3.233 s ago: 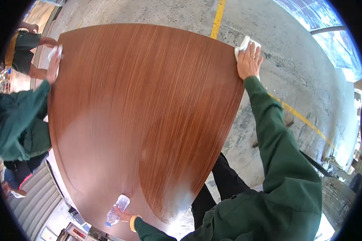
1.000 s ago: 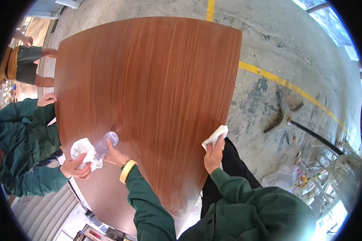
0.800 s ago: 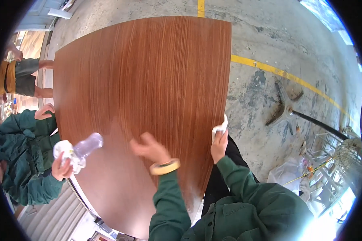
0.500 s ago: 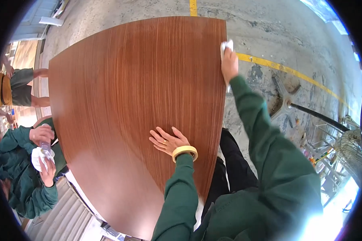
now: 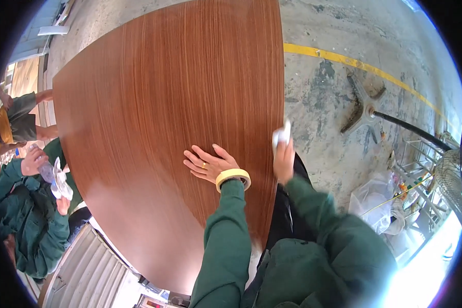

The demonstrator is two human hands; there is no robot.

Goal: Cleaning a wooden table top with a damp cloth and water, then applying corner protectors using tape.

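Observation:
A large reddish-brown wood-grain panel (image 5: 200, 82) stretches out before me. On its surface my left hand (image 5: 210, 163) lies flat with the fingers spread, holding nothing. A roll of pale yellow tape (image 5: 221, 180) hangs around my left wrist like a bracelet, and a ring is on one finger. At the panel's right edge is my right hand (image 5: 284, 161), somewhat blurred, closed on a white cloth (image 5: 281, 135). The cloth sticks out past the fingertips along that edge; whether it touches the panel I cannot tell.
A co-worker in a green jacket (image 5: 33, 215) at the left holds a clear bottle (image 5: 47, 172) and a white cloth (image 5: 61, 184). Another person in shorts (image 5: 23, 126) stands beyond. Right of the panel are a fan base (image 5: 366, 109), a fan cage (image 5: 449, 177) and a plastic bag (image 5: 373, 200).
My right hand has come back toward me along the panel's right edge with the white cloth. My left hand stays flat. The view has shifted slightly, and the co-worker's bottle and cloth have moved.

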